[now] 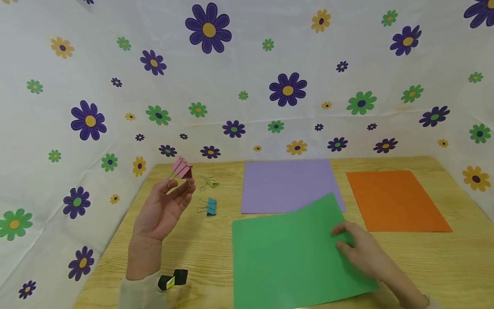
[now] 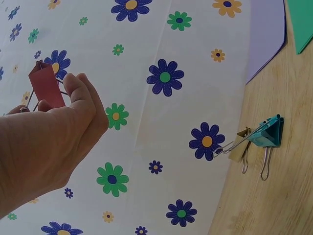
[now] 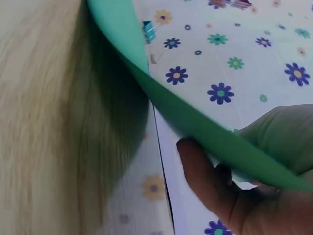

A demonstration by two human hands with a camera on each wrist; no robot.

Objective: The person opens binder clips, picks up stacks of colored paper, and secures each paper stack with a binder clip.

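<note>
My left hand (image 1: 160, 214) is raised above the left side of the table and holds a pink binder clip (image 1: 182, 167) by its wire handles. The left wrist view shows the clip's darker pink body (image 2: 47, 88) at the fingertips. At the right edge of a green sheet of paper (image 1: 285, 257), my right hand (image 1: 360, 253) pinches the sheet between thumb and fingers. That side of the sheet is bent up off the wood, as the right wrist view shows, with the sheet (image 3: 195, 122) curving away from the fingers.
A teal binder clip (image 1: 211, 207) and a pale yellow one (image 1: 211, 182) lie right of my left hand. Behind the green sheet is a purple sheet (image 1: 287, 184), partly overlapped by it; an orange sheet (image 1: 399, 201) lies farther right. Flowered white cloth (image 1: 247, 64) walls the table.
</note>
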